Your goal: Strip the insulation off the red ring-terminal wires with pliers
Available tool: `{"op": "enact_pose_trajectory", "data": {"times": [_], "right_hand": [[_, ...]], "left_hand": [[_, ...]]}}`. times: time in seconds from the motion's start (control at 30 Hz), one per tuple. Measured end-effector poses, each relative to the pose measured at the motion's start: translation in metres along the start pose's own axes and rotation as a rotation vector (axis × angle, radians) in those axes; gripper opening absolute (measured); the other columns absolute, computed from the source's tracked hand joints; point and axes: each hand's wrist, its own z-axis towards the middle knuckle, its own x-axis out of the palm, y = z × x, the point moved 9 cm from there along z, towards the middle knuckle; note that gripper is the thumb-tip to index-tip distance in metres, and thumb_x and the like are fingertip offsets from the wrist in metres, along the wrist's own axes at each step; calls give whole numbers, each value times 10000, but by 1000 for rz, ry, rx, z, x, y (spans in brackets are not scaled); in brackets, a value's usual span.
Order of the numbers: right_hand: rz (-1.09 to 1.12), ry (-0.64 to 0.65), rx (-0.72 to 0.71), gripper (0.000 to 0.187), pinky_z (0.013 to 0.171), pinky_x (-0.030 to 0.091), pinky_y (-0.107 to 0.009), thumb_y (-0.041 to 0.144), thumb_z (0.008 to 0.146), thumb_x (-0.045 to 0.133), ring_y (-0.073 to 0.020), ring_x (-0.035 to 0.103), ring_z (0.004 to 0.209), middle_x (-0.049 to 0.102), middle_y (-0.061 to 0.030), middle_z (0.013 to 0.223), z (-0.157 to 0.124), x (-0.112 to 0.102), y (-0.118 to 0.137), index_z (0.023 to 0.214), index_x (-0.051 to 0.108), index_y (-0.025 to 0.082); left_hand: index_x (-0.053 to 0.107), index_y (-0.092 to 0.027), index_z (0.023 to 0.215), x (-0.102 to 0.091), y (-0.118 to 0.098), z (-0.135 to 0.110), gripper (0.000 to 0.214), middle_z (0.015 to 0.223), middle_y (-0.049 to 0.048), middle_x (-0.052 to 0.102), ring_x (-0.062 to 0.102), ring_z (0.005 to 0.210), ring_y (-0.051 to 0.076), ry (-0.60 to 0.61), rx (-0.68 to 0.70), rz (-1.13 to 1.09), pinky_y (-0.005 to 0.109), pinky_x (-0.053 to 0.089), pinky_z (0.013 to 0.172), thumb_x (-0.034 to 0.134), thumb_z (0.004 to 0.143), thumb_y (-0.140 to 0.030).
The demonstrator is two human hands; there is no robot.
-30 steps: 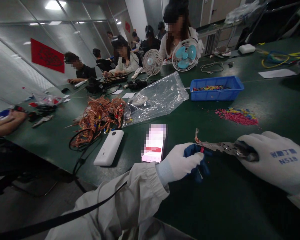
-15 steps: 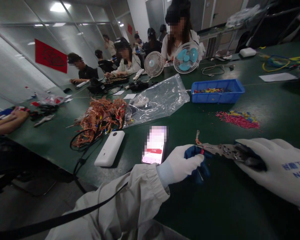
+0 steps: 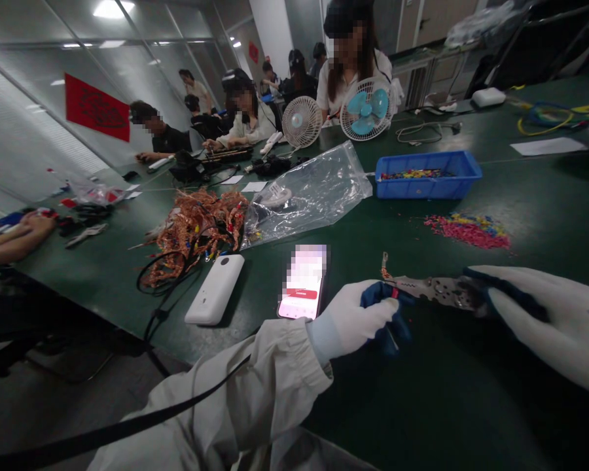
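Note:
My left hand [image 3: 360,320], in a white glove with blue fingertips, is closed in a pinch on a small red-sleeved wire piece [image 3: 394,294] whose copper end [image 3: 385,261] sticks up. My right hand [image 3: 544,317], also gloved, grips the handles of metal wire strippers [image 3: 434,289]. The jaws of the strippers sit against the wire piece at my left fingertips. Both hands hover just above the green table [image 3: 446,392].
A phone [image 3: 303,281] and a white power bank [image 3: 214,289] lie left of my hands. Behind are a tangle of copper wires [image 3: 196,229], a clear plastic bag [image 3: 309,193], a blue bin [image 3: 427,174], a pile of coloured scraps [image 3: 468,230], two fans and several seated people.
My right hand has drifted right, partly out of view, with the strippers still at the wire piece. My left hand has barely moved.

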Motion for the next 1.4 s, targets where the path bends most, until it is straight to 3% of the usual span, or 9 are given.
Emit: {"op": "enact_pose_trajectory", "data": {"times": [0.13, 0.27, 0.4, 0.47, 0.67, 1.03, 1.2, 1.4], "right_hand": [[28, 5, -10, 631, 925, 648, -531, 655, 916, 367, -312, 776, 1041, 816, -92, 1156, 3, 3, 3, 1195, 772, 259], [28, -27, -117, 643, 924, 649, -523, 686, 939, 385, -304, 758, 1105, 786, -102, 1242, 0, 9, 10, 1269, 720, 248], [-66, -108, -253, 853, 842, 656, -560, 847, 809, 500, -354, 753, 1052, 758, -166, 1238, -7, 15, 20, 1342, 655, 198], [-105, -135, -276, 865, 821, 653, -557, 845, 795, 521, -357, 750, 1022, 752, -174, 1216, -8, 18, 23, 1347, 635, 188], [-169, -125, -217, 629, 777, 627, -534, 652, 870, 478, -335, 734, 957, 756, -134, 1163, -5, 20, 21, 1301, 637, 223], [-189, -65, -118, 704, 781, 633, -519, 645, 841, 478, -351, 728, 1037, 710, -174, 1286, 1, 24, 11, 1366, 618, 198], [-201, -88, -164, 669, 801, 626, -528, 618, 852, 470, -347, 724, 1023, 735, -166, 1220, 2, 23, 15, 1333, 643, 186], [-271, -176, -222, 563, 707, 585, -510, 579, 864, 460, -340, 685, 913, 755, -140, 1123, -2, 14, 25, 1215, 695, 206]], "left_hand": [[678, -114, 1253, -1, 2, 1, 265, 817, 30, 697, 671, 626, 131, 15, 14, -6, 283, 585, 628, 618, 1023, -231], [678, -123, 1258, -1, 4, 3, 267, 837, 30, 700, 677, 635, 128, 23, 30, -9, 288, 585, 642, 617, 1028, -242], [695, -120, 1215, -6, 4, 4, 245, 855, 33, 694, 705, 706, 145, -13, 66, 8, 290, 577, 684, 649, 1015, -254], [695, -125, 1217, -8, 6, 4, 251, 865, 36, 702, 711, 724, 153, -27, 52, 25, 310, 582, 720, 662, 1010, -263], [675, -126, 1246, -5, 6, 3, 279, 858, 38, 708, 709, 717, 156, 6, 47, 8, 326, 600, 735, 659, 1016, -283], [685, -124, 1236, -6, 4, 1, 260, 838, 30, 706, 705, 706, 151, -4, 37, 29, 338, 590, 769, 650, 1018, -260], [686, -128, 1232, -6, 4, 2, 279, 877, 37, 711, 709, 730, 158, 20, 69, 11, 345, 592, 765, 682, 999, -282], [693, -122, 1190, -6, 2, 0, 244, 836, 21, 707, 698, 704, 142, -10, 69, 29, 328, 576, 788, 682, 995, -269]]}}
